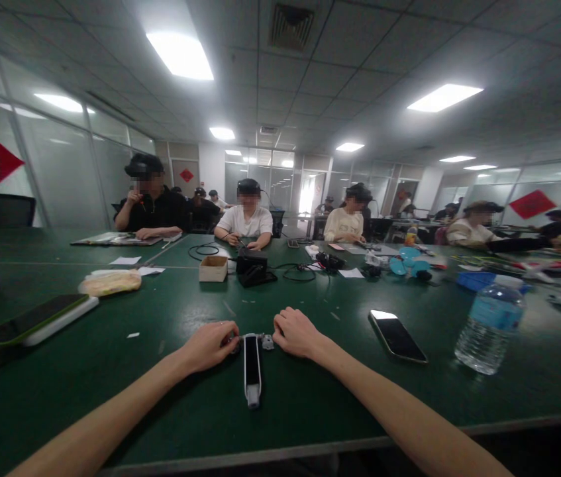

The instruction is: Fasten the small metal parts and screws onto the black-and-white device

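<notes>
A slim white device [252, 368] with a long black face lies on the green table [181, 417] between my hands. Its narrow white end points toward me. My left hand [209, 344] rests just left of its far end, fingers curled in; a small dark bit shows at the fingertips, too unclear to name. On the other side, my right hand [296, 332] lies with its fingers bent under, their tips hidden. A small grey part [267, 342] sits between the device and my right fingers; whether they touch it I cannot tell.
A phone [397, 336] and a water bottle [489, 324] stand to the right. At left lie a green-edged dark slab [26, 319] and a plastic-wrapped bundle [111, 282]. Ahead are an open box [213, 269], a black case [253, 266] and cables. Several people sit across the table.
</notes>
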`<state>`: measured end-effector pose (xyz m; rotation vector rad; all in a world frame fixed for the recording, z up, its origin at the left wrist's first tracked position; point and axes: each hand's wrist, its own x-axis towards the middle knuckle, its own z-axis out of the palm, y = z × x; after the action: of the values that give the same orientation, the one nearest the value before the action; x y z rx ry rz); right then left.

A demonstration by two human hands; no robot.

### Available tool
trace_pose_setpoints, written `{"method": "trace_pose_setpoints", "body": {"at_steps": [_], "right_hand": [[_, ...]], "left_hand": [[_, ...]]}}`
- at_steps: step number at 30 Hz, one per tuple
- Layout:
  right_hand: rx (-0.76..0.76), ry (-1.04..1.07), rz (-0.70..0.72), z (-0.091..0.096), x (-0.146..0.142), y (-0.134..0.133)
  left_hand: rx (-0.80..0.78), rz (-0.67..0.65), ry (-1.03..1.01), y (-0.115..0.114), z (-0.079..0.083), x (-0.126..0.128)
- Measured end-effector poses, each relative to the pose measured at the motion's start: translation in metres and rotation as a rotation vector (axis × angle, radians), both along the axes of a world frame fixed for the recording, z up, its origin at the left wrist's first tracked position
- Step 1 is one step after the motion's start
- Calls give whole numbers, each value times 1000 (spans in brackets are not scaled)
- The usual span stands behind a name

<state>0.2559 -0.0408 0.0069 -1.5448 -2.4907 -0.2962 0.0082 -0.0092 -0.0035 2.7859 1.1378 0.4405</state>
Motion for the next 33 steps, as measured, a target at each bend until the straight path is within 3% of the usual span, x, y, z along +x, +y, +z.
{"method": "trace_pose_setpoints", "body": {"at_steps": [10, 21, 33], "right_hand": [[-50, 71, 53, 4, -4, -5], [-87, 215, 254, 1, 3, 0], [-96, 310, 278, -6, 4, 5]], "left_hand": [[-10, 23, 19, -6, 7, 1], [-24, 2, -14, -4, 4, 1], [-9, -13, -13, 1, -1, 0]]}}
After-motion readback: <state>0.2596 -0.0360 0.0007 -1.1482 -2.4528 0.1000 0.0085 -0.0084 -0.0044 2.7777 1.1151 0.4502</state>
